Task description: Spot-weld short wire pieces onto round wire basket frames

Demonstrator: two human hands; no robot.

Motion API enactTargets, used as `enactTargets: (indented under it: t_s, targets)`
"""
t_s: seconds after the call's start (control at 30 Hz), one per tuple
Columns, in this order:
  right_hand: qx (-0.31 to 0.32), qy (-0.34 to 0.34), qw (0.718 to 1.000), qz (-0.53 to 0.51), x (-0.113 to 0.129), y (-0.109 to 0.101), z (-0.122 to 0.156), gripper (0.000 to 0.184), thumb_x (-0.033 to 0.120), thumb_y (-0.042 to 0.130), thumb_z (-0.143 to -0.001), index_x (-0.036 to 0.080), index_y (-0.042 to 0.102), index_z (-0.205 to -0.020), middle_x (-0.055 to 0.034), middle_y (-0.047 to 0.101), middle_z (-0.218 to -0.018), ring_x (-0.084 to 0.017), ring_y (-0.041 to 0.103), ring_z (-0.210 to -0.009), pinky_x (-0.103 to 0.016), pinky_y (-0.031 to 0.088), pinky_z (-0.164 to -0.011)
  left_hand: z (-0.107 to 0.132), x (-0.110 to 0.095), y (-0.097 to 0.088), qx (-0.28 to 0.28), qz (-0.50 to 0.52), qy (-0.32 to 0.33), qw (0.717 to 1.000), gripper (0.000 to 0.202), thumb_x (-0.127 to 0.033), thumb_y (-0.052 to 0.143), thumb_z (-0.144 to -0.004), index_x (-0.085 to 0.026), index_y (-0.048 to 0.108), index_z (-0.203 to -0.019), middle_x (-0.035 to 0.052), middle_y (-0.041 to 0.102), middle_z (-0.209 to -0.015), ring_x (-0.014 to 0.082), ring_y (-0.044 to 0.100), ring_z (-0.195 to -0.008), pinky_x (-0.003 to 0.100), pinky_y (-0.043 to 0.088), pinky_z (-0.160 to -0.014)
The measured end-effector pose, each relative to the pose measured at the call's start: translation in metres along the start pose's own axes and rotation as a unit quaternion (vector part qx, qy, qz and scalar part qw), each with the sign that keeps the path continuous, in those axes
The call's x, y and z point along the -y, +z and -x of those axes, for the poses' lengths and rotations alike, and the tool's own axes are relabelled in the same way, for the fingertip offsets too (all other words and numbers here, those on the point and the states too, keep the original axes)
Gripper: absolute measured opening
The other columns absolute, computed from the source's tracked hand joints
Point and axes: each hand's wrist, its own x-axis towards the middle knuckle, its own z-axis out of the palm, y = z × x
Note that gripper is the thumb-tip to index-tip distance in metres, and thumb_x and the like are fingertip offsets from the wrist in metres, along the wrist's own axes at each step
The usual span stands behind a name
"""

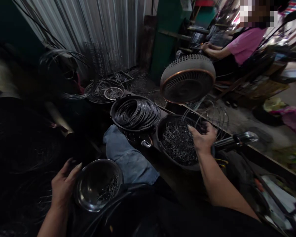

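My right hand (205, 140) has its fingers curled around thin wire loops (220, 113), which spread out on both sides of it. It is above the right edge of a dark round tub (179, 141) filled with tangled wire bits. My left hand (62, 184) is beside the left rim of a shiny metal bowl (88, 187); its thumb and fingers are apart, with nothing visible between them. Short curved wire pieces (111, 189) lie in the bowl's right side. Ahead, a second black tub (112, 113) holds a thick coil of dark wire (138, 113).
A round fan (187, 79) stands beyond the tubs. Farther left are a small metal dish (113, 93) and more coiled wire (95, 90). A chrome tube (244, 138) juts out by my right forearm. Another person in a pink shirt (248, 44) sits at the upper right.
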Motion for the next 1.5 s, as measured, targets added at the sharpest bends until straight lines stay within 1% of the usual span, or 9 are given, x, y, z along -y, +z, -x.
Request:
enactTargets:
  t_s: [0.13,0.23,0.37,0.5,0.63,0.8,0.97,1.23,1.5]
  targets:
    - [0.075,-0.187,0.972,-0.122,0.095,0.037,0.055,0.055,0.047,0.074,-0.067,0.016,0.060,-0.111,-0.0115,0.053,-0.110,-0.024,0.056,-0.095,-0.038,0.049,-0.082,0.023,-0.046,0.008,0.003,0.033,0.161,0.986,0.072,-0.041,0.079,-0.064,-0.025,0.057,-0.131,0.0058,0.062,-0.125,0.0269,0.061,-0.109,0.040,0.050,-0.095]
    - [0.237,-0.350,0.877,-0.227,0.150,0.066,0.093,0.036,0.036,0.069,-0.073,0.019,0.063,-0.105,-0.0122,0.057,-0.112,-0.026,0.057,-0.104,-0.039,0.047,-0.088,0.037,-0.066,0.004,0.020,0.051,0.253,0.966,0.075,-0.034,0.082,-0.062,-0.024,0.056,-0.132,0.0076,0.054,-0.134,0.0262,0.058,-0.113,0.035,0.051,-0.092]
    - [0.386,-0.523,0.726,-0.224,0.194,0.095,0.130,0.034,0.018,0.062,-0.070,0.020,0.065,-0.103,-0.0109,0.062,-0.120,-0.027,0.058,-0.103,-0.041,0.042,-0.087,0.039,-0.062,-0.008,0.050,0.159,0.181,0.969,0.080,-0.029,0.083,-0.060,-0.023,0.054,-0.134,0.0085,0.054,-0.133,0.0265,0.056,-0.113,0.031,0.052,-0.085]
    - [0.402,-0.610,0.654,-0.196,0.218,0.127,0.165,0.037,0.010,0.057,-0.066,0.020,0.066,-0.100,-0.0085,0.063,-0.123,-0.025,0.058,-0.097,-0.039,0.038,-0.082,0.015,-0.044,-0.012,0.053,0.230,0.083,0.968,0.086,-0.025,0.087,-0.052,-0.020,0.054,-0.132,0.0116,0.055,-0.129,0.0239,0.058,-0.106,0.031,0.052,-0.082]
    - [0.401,-0.607,0.663,-0.178,0.223,0.171,0.199,0.036,0.011,0.057,-0.065,0.020,0.068,-0.098,-0.0091,0.063,-0.124,-0.027,0.056,-0.096,-0.040,0.038,-0.082,-0.021,-0.032,-0.005,0.089,0.210,0.112,0.967,0.068,-0.029,0.084,-0.057,-0.016,0.062,-0.121,0.0056,0.063,-0.099,0.0160,0.060,-0.085,0.027,0.048,-0.078]
    - [0.413,-0.600,0.660,-0.188,0.220,0.211,0.222,0.038,0.009,0.054,-0.063,0.019,0.068,-0.097,-0.0095,0.063,-0.124,-0.026,0.056,-0.098,-0.040,0.039,-0.084,-0.053,-0.020,0.001,0.017,0.150,0.186,0.971,0.040,-0.032,0.074,-0.072,-0.017,0.069,-0.109,0.0013,0.062,-0.083,0.0134,0.057,-0.079,0.024,0.045,-0.078]
    - [0.435,-0.617,0.628,-0.188,0.224,0.217,0.224,0.037,0.007,0.053,-0.062,0.017,0.066,-0.095,-0.0109,0.060,-0.130,-0.026,0.056,-0.099,-0.041,0.038,-0.084,-0.062,-0.013,0.002,0.003,0.194,0.185,0.963,0.033,-0.032,0.069,-0.077,-0.018,0.071,-0.107,0.0035,0.067,-0.093,0.0155,0.059,-0.087,0.026,0.046,-0.083]
    - [0.422,-0.635,0.632,-0.139,0.227,0.216,0.206,0.034,0.006,0.053,-0.063,0.019,0.066,-0.092,-0.0093,0.059,-0.132,-0.027,0.055,-0.101,-0.041,0.036,-0.086,-0.066,-0.025,0.015,0.061,0.254,0.127,0.957,0.028,-0.031,0.067,-0.078,-0.016,0.073,-0.101,0.0031,0.069,-0.090,0.0144,0.060,-0.078,0.026,0.048,-0.078]
    - [0.471,-0.575,0.652,-0.147,0.236,0.240,0.234,0.029,0.006,0.053,-0.065,0.016,0.065,-0.090,-0.0135,0.056,-0.135,-0.029,0.052,-0.112,-0.042,0.037,-0.092,-0.071,-0.047,0.000,-0.037,-0.027,0.248,0.968,0.020,-0.023,0.056,-0.085,-0.017,0.072,-0.095,0.0026,0.066,-0.077,0.0144,0.056,-0.071,0.024,0.041,-0.070]
